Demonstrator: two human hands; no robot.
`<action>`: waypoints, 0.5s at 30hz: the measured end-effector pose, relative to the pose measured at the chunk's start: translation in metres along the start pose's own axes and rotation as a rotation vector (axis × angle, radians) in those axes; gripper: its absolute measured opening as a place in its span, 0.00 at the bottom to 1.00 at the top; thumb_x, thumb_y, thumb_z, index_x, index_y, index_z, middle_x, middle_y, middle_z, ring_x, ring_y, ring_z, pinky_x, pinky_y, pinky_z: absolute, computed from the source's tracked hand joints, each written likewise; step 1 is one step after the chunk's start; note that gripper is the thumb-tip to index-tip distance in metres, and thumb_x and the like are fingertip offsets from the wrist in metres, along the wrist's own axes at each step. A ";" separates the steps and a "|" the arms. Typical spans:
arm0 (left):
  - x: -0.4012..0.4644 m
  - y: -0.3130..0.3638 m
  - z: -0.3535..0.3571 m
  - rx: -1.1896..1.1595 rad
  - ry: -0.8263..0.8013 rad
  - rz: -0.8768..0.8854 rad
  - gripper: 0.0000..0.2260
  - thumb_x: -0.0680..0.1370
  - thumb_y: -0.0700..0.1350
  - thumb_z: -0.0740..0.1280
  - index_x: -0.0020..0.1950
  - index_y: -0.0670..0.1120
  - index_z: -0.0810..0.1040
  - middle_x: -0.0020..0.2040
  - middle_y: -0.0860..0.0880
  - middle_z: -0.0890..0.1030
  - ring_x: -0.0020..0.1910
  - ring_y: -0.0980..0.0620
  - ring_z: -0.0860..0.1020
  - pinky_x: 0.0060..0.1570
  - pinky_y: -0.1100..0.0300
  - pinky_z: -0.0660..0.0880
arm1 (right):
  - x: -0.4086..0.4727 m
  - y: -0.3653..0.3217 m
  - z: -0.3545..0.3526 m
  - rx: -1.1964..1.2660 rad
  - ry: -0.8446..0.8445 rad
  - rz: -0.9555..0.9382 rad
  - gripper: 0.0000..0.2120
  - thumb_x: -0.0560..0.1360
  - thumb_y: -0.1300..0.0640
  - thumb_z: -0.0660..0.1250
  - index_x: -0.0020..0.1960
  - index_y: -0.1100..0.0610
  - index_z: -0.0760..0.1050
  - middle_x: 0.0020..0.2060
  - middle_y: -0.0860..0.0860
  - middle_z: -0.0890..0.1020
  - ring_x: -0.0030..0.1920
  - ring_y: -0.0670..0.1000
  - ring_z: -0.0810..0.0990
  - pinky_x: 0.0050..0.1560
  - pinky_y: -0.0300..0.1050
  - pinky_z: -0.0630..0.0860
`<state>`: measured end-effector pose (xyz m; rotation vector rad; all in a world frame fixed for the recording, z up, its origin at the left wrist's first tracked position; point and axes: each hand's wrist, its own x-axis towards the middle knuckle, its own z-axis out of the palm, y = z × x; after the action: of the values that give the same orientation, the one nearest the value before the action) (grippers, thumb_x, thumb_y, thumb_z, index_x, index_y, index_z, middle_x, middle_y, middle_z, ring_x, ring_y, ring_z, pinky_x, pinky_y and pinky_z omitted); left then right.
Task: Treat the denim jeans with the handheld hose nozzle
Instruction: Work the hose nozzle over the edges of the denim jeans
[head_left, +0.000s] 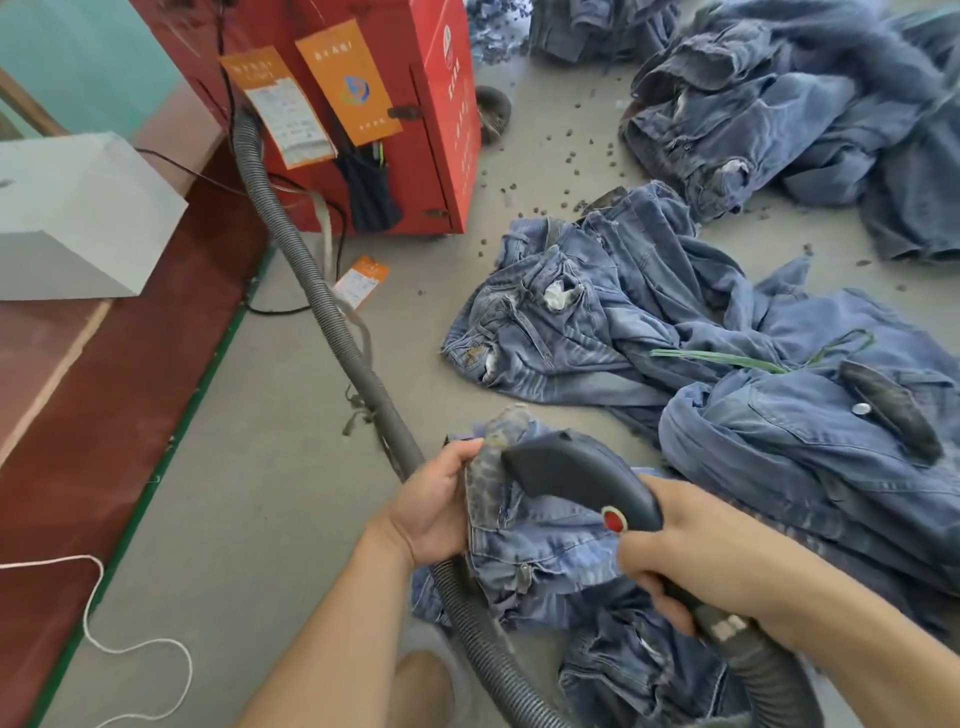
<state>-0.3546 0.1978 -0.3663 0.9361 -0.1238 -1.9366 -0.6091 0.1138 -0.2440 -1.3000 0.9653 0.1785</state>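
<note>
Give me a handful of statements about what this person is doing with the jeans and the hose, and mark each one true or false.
1. The right hand grips the dark nozzle. True.
2. The left hand is idle on the floor. False: its fingers hold up a fold of the jeans at the nozzle tip.
3. The grey ribbed hose runs back toward a red cabinet. True.
4. The nozzle carries a green button. False: the button is red.
5. Only one pair of jeans is in sight. False: more denim lies heaped on the floor.
</note>
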 end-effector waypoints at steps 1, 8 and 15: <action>-0.001 -0.001 0.000 -0.024 0.005 0.009 0.25 0.84 0.52 0.56 0.77 0.40 0.72 0.74 0.38 0.74 0.72 0.40 0.73 0.75 0.42 0.68 | 0.007 -0.002 0.003 0.032 0.005 0.007 0.11 0.73 0.63 0.66 0.39 0.49 0.70 0.29 0.57 0.74 0.23 0.54 0.70 0.25 0.41 0.68; -0.014 -0.006 0.005 0.041 0.084 0.072 0.26 0.78 0.51 0.60 0.71 0.38 0.77 0.70 0.34 0.76 0.67 0.37 0.78 0.63 0.46 0.78 | 0.014 0.012 -0.014 0.432 0.276 -0.001 0.08 0.77 0.65 0.67 0.45 0.57 0.69 0.29 0.57 0.73 0.23 0.54 0.68 0.27 0.45 0.69; -0.009 -0.009 0.008 0.037 0.181 0.085 0.27 0.77 0.48 0.58 0.70 0.33 0.76 0.68 0.32 0.77 0.67 0.34 0.77 0.66 0.43 0.77 | 0.023 0.012 0.003 0.368 0.070 0.122 0.07 0.72 0.65 0.67 0.40 0.56 0.71 0.29 0.58 0.72 0.23 0.54 0.69 0.28 0.45 0.70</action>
<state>-0.3636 0.2078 -0.3597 1.1077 -0.0926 -1.7685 -0.6011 0.1109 -0.2685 -0.9152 1.0807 0.0450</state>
